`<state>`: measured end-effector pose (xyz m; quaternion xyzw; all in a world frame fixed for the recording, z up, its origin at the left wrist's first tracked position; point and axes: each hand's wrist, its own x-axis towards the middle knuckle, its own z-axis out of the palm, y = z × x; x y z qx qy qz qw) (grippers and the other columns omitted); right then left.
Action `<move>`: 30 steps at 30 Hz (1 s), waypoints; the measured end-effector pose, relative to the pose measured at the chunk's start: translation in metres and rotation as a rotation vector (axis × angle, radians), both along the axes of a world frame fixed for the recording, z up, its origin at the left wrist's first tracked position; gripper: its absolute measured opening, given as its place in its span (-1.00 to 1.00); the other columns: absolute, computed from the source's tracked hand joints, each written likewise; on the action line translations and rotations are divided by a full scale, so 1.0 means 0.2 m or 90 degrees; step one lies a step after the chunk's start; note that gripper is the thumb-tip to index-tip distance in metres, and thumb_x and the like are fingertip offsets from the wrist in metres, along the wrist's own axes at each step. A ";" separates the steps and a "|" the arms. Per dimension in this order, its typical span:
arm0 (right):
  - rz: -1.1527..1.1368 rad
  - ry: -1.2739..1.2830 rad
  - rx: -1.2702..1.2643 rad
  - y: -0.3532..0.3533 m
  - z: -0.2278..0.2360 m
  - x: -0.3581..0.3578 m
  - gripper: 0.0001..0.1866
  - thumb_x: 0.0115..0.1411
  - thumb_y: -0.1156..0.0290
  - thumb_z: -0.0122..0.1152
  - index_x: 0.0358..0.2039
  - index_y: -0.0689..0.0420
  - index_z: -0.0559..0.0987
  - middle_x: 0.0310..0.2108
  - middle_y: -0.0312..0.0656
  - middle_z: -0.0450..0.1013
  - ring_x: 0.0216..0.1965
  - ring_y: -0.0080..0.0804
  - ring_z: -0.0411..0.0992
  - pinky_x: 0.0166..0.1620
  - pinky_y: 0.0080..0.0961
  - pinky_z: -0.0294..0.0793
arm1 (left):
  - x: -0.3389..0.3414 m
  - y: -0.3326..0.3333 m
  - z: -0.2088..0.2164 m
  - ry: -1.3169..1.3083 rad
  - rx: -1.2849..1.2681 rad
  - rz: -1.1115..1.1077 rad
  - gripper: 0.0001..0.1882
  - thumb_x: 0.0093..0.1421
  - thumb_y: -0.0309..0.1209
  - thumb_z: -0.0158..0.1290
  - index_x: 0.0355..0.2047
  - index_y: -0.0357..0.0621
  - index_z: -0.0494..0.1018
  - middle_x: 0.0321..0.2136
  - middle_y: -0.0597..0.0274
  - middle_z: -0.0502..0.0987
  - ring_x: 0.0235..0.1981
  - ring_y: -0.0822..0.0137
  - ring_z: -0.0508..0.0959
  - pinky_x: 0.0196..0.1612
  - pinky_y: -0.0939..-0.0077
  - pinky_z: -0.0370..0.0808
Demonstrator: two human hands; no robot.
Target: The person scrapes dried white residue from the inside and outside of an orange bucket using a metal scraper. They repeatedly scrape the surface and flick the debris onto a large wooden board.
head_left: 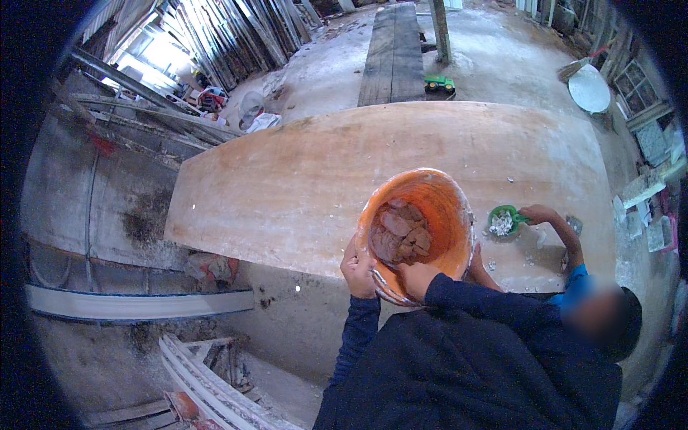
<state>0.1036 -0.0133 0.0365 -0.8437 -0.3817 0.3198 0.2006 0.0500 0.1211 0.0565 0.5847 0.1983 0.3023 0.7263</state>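
An orange bucket (455, 244), its rim smeared pale, tilts at the table's near edge with its mouth facing me. Inside it lies a mass of lumpy, brownish, clay-like material (398, 231). My left hand (358, 271) grips the bucket's rim on the left side. Over the near rim reaches my right hand (418, 279), its fingers curled down against the brown material; whatever they hold is hidden. Right of the bucket, another person's hand (539, 213) holds a green scoop (499, 222) with white crumbly pieces in it. That person's other hand (481, 271) is beside the bucket.
The wide wooden table (287, 172) carries scattered pale crumbs. Behind it are a dark plank (390, 54), a post (440, 32) and a green toy vehicle (438, 84). A white round basin (589, 89) leans at the far right. A long white strip (143, 304) lies at left.
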 end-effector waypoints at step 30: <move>0.046 -0.014 -0.039 -0.06 0.06 0.00 -0.71 0.18 0.38 -0.21 -0.18 0.18 0.44 -0.28 0.11 0.45 -0.25 0.04 0.47 -0.23 -0.12 0.48 | -0.06 -0.08 0.05 0.063 0.000 0.038 -0.47 -0.05 -0.60 -0.15 0.02 -0.45 0.31 -0.10 0.08 0.44 -0.11 0.36 0.44 -0.07 0.57 0.36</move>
